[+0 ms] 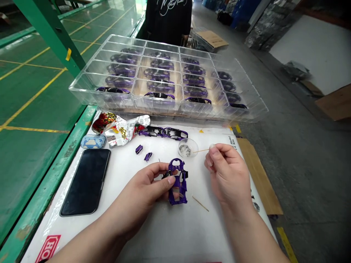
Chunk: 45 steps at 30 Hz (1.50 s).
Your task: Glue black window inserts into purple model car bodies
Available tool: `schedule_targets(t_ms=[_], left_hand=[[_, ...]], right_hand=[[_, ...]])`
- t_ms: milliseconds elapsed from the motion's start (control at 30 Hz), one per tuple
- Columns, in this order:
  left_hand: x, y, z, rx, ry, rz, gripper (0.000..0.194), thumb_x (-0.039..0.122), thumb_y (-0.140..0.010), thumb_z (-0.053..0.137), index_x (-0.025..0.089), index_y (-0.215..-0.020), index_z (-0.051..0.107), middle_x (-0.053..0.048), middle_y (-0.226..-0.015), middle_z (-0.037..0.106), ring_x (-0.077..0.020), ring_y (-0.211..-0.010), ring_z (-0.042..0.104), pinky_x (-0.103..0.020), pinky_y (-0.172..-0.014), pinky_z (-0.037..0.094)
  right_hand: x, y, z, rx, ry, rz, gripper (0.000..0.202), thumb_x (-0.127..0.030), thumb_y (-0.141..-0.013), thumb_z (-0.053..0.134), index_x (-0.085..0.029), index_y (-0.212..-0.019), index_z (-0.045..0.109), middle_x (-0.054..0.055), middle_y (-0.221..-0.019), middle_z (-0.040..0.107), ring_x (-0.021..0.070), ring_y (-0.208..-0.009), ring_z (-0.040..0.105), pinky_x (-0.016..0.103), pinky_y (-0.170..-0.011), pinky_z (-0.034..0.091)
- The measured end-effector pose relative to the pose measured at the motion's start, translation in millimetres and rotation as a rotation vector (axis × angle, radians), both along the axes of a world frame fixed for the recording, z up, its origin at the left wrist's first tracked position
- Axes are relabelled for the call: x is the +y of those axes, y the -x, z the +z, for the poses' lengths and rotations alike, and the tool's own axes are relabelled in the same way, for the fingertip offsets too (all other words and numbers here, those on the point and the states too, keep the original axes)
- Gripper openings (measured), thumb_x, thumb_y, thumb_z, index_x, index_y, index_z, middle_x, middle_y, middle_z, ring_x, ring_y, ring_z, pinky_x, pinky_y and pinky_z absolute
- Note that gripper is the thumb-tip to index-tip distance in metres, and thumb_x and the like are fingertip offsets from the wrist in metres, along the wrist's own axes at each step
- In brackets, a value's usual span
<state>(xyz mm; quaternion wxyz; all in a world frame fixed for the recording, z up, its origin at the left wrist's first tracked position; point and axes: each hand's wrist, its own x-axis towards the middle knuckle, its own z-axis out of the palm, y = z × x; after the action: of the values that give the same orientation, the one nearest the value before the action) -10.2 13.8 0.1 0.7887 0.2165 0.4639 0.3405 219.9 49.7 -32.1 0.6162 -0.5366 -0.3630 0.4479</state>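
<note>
My left hand (pixel 155 182) grips a purple toy car body shell (pixel 178 188) between thumb and fingers, its open frame turned toward me. In my right hand (pixel 226 168) a thin wooden toothpick (pixel 201 150) is pinched, its tip reaching into a small clear round dish (pixel 188 148) with whitish, glistening contents. Another toothpick (pixel 200 203) lies on the white work surface between the hands. Two small purple parts (pixel 143 152) rest left of the dish. Behind them, two black-and-purple car shells (pixel 163 133) lie end to end.
A large clear compartment tray (pixel 170 96) with many purple shells stands at the back. A phone (pixel 85 182), a blue patterned case (pixel 93 141) and a crumpled snack wrapper (pixel 120 128) lie at left. A green post (pixel 55 33) rises there. Beyond the tray is a person in black (pixel 168 20).
</note>
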Motion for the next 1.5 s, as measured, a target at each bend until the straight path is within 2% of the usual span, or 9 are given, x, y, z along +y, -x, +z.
schedule_targets(t_ms=[133, 300, 533, 800, 1100, 1500], left_hand=[[0.1, -0.1, 0.1, 0.011, 0.009, 0.014, 0.048, 0.04, -0.084, 0.103, 0.017, -0.12, 0.081, -0.01, -0.111, 0.084, -0.0213, -0.086, 0.077, -0.035, -0.084, 0.063], [0.0, -0.4, 0.6, 0.02, 0.018, 0.057, 0.048, 0.036, -0.083, 0.103, 0.018, -0.121, 0.08, -0.012, -0.126, 0.082, -0.0206, -0.091, 0.076, -0.037, -0.086, 0.069], [0.7, 1.2, -0.9, 0.014, 0.006, 0.068, 0.046, 0.035, -0.085, 0.103, 0.019, -0.12, 0.08, -0.01, -0.125, 0.082, -0.0199, -0.09, 0.078, -0.035, -0.084, 0.07], [1.8, 0.4, 1.2, 0.014, 0.0, 0.07, 0.044, 0.034, -0.085, 0.104, 0.018, -0.118, 0.079, -0.01, -0.124, 0.083, -0.0204, -0.089, 0.08, -0.034, -0.083, 0.07], [0.8, -0.3, 2.4, 0.032, 0.0, 0.074, 0.042, 0.033, -0.085, 0.102, 0.018, -0.117, 0.078, -0.008, -0.119, 0.083, -0.019, -0.086, 0.079, -0.034, -0.082, 0.071], [0.2, 1.3, 0.7, 0.032, -0.017, 0.072, 0.044, 0.035, -0.085, 0.103, 0.017, -0.117, 0.08, -0.01, -0.125, 0.08, -0.0194, -0.091, 0.077, -0.036, -0.084, 0.072]], right_hand=[[-5.7, 1.4, 2.8, -0.012, -0.048, 0.072, 0.03, -0.047, -0.093, 0.098, -0.026, -0.1, 0.078, -0.003, -0.077, 0.063, 0.0139, -0.064, 0.052, 0.028, -0.058, 0.043], [-11.2, 1.2, 3.2, -0.045, -0.062, 0.145, 0.026, -0.044, -0.095, 0.098, -0.026, -0.102, 0.081, 0.0, -0.09, 0.07, 0.0141, -0.07, 0.055, 0.03, -0.063, 0.046], [-13.5, 1.1, 3.5, -0.16, -0.084, 0.243, 0.019, -0.042, -0.1, 0.095, -0.027, -0.1, 0.083, 0.002, -0.099, 0.074, 0.0169, -0.081, 0.063, 0.03, -0.072, 0.054], [-14.3, 2.6, 4.8, -0.181, -0.109, 0.258, 0.016, -0.039, -0.1, 0.094, -0.027, -0.098, 0.084, 0.002, -0.097, 0.075, 0.0179, -0.082, 0.065, 0.03, -0.074, 0.058], [-13.3, 2.1, 7.6, -0.165, -0.109, 0.287, 0.011, -0.034, -0.102, 0.093, -0.028, -0.098, 0.084, 0.001, -0.093, 0.074, 0.0166, -0.082, 0.066, 0.028, -0.073, 0.056], [-13.0, 3.0, 7.3, -0.174, -0.125, 0.29, 0.01, -0.032, -0.102, 0.093, -0.027, -0.098, 0.084, 0.0, -0.092, 0.075, 0.015, -0.081, 0.067, 0.025, -0.072, 0.056]])
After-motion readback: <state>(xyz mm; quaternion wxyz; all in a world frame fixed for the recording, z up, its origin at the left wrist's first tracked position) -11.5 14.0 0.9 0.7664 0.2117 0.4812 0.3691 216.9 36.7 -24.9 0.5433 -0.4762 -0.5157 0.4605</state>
